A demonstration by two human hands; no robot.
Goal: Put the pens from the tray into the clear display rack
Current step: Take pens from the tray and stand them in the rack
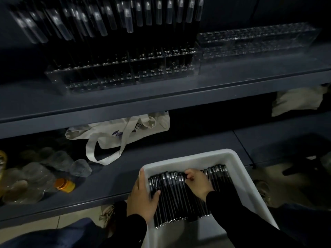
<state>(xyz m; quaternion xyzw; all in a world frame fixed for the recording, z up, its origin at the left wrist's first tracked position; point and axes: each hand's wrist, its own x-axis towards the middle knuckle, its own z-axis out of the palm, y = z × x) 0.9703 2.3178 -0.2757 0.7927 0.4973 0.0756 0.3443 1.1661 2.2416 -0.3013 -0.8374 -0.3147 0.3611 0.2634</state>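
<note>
The left hand (141,199) is gripping the left rim of the white tray (238,169), thumb inside over the black pens (172,197) lying in it, the right hand (198,183) is curling its fingers onto those pens, and the clear display rack (114,72) is standing on the shelf (161,97) above.

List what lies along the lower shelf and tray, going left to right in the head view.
Clear cups → orange-lidded jar → cloth tote bag → left hand → right hand → white tray.
</note>
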